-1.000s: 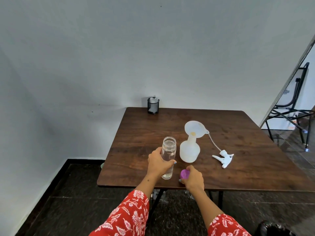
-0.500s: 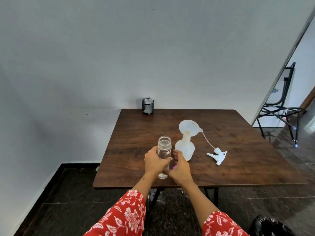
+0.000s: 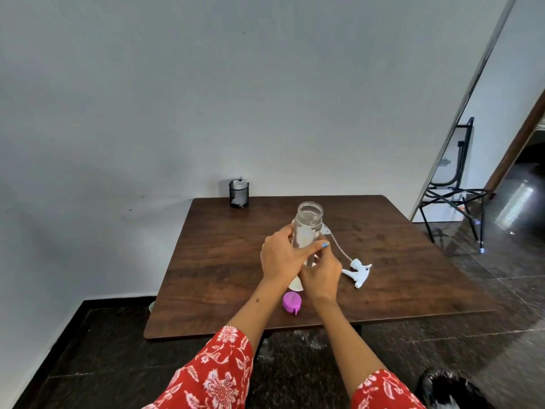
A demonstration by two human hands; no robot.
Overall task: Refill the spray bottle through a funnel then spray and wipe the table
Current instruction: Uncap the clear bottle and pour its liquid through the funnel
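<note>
— Lifting the clear, open-mouthed plastic water bottle [image 3: 307,228] is the step in hand, I'd say: the left hand [image 3: 281,259] has its fingers and thumb wrapped round the body, and the right hand [image 3: 320,274] is up against its lower part, fingers curled. Whether the right hand truly grips or only steadies, I cannot tell.

— And the thing to be filled?

— The translucent white spray bottle [image 3: 295,286] stands on the dark wooden table [image 3: 413,278] mostly behind the hands; only its base shows at the left wrist. A sliver of the white plastic funnel [image 3: 325,230] peeps out beside the clear bottle, so it seems seated in the neck. The white trigger sprayer head [image 3: 357,270] with its thin tube lies on the table to the right, and the round purple cap [image 3: 292,302] lies near the front edge, just beside the right wrist.

— What next?

— Judging by the task, tilt the open mouth over the funnel and pour slowly; the funnel looks light and could tip.

— Any change from a second ago?

— Yes. Then the clear bottle stood on the table, held by the left hand alone, while the right hand held the purple cap. Now the cap is set down, and both hands are on the raised bottle.

— Anything else about?

— A black mesh cup [image 3: 239,193] at the table's far edge.
</note>
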